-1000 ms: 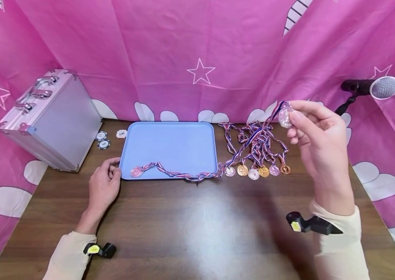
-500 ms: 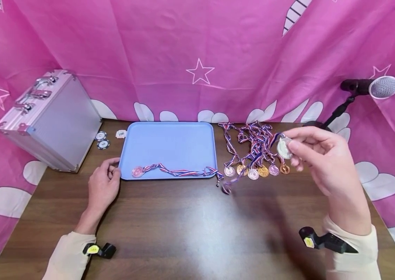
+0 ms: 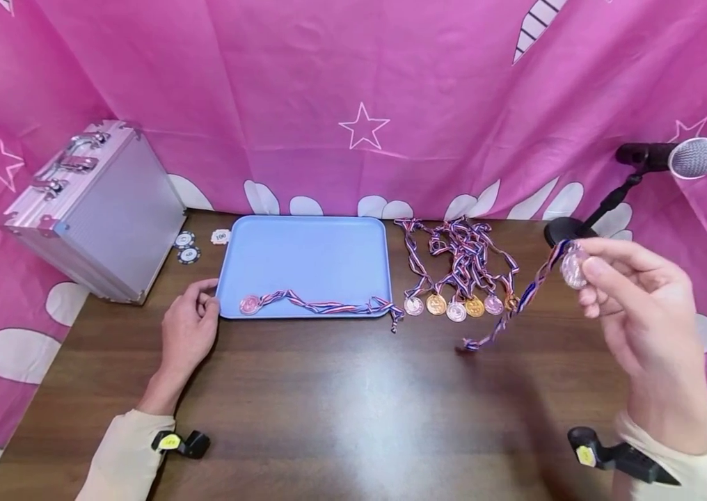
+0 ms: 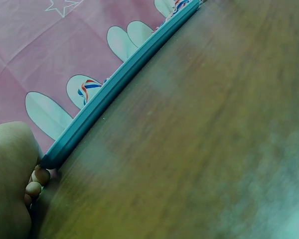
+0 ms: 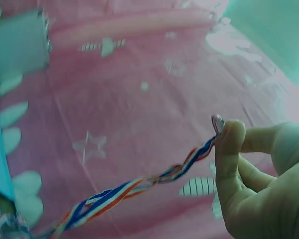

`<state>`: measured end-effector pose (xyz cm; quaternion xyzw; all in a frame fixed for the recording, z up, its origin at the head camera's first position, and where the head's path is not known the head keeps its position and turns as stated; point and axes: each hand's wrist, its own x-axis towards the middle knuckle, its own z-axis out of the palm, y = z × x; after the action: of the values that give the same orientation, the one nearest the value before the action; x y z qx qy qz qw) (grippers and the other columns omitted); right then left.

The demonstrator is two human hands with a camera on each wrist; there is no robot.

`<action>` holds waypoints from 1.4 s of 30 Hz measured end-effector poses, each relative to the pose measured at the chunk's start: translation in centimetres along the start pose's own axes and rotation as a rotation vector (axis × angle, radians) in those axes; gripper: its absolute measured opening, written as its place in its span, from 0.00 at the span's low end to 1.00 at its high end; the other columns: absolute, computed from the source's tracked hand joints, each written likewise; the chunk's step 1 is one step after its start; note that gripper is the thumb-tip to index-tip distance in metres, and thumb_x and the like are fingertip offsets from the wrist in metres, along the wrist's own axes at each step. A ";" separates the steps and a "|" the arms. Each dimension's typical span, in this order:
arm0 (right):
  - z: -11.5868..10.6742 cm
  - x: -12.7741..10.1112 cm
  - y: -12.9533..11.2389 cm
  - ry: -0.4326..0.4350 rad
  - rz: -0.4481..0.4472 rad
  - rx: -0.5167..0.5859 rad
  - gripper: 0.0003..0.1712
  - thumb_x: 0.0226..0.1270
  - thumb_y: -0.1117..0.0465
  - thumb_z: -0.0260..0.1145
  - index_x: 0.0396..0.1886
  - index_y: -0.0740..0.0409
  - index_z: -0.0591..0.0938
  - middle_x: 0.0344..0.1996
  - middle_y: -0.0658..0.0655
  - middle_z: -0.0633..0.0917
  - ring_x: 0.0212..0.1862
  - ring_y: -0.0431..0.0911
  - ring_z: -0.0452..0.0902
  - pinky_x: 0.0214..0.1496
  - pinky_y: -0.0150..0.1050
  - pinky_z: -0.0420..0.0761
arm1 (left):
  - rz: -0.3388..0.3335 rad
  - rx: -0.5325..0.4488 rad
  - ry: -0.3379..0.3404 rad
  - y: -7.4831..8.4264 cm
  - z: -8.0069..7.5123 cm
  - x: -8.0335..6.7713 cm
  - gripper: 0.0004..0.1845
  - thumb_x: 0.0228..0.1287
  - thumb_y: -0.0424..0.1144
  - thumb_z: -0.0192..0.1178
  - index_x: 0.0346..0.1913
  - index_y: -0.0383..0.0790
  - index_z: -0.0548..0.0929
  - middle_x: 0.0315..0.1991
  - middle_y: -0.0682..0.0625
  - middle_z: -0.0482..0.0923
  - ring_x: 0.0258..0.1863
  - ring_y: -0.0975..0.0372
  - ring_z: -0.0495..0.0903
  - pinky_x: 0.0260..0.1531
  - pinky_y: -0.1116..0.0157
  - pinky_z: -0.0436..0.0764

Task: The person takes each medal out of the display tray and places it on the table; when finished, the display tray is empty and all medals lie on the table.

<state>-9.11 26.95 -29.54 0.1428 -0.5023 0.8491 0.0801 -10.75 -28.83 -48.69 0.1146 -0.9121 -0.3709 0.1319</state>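
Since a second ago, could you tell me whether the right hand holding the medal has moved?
Yes. The right hand, pinching the medal, has gone right and down, away from the row of medals and toward the microphone stand.

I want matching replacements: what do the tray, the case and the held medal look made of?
Blue tray: likely plastic, matte, with a moulded rounded rim. Case: seemingly aluminium, ribbed silver panels and metal latches. Medal pinched by the right hand: shiny silver, metal or plated plastic; woven ribbon.

Eight medals, three chips, one tray, one case, one microphone

One medal [image 3: 250,305] lies on the tray [image 3: 303,250]; six medals [image 3: 456,306] sit in a row on the table; one medal [image 3: 574,268] is held; three poker chips [image 3: 188,248]; one metal case [image 3: 93,209]; one microphone [image 3: 673,158].
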 end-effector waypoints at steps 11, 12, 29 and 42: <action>-2.7 11.8 0.5 0.174 -0.052 0.196 0.10 0.76 0.83 0.61 0.50 0.81 0.86 0.31 0.67 0.88 0.24 0.49 0.81 0.24 0.33 0.81 | 0.073 -0.006 0.050 -0.2 0.2 0.2 0.19 0.77 0.32 0.56 0.65 0.34 0.86 0.35 0.41 0.79 0.36 0.51 0.73 0.40 0.55 0.66; -2.8 12.3 0.8 0.167 -0.067 0.186 0.09 0.76 0.83 0.62 0.50 0.81 0.86 0.31 0.67 0.88 0.24 0.49 0.81 0.23 0.33 0.80 | 0.072 -0.007 0.049 -0.1 0.3 0.1 0.19 0.78 0.32 0.56 0.65 0.34 0.86 0.35 0.41 0.79 0.36 0.51 0.73 0.40 0.55 0.66; -11.6 3.0 8.7 0.262 0.338 -0.391 0.15 0.78 0.74 0.68 0.41 0.52 0.96 0.29 0.49 0.92 0.25 0.36 0.84 0.27 0.27 0.81 | 0.028 -0.012 0.033 0.0 0.2 0.0 0.20 0.80 0.33 0.55 0.67 0.34 0.85 0.36 0.40 0.79 0.38 0.51 0.73 0.41 0.55 0.66; -15.7 -1.2 11.7 0.226 0.321 -1.074 0.14 0.78 0.66 0.71 0.53 0.73 0.90 0.23 0.36 0.87 0.23 0.28 0.80 0.25 0.26 0.75 | 0.028 -0.007 0.027 0.2 0.1 0.0 0.20 0.80 0.32 0.55 0.68 0.34 0.85 0.37 0.39 0.80 0.38 0.50 0.73 0.41 0.55 0.65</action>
<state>-13.76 35.04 -46.81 -0.0876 -0.8671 0.4860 0.0645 -10.81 -28.62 -48.66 0.1066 -0.9104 -0.3706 0.1499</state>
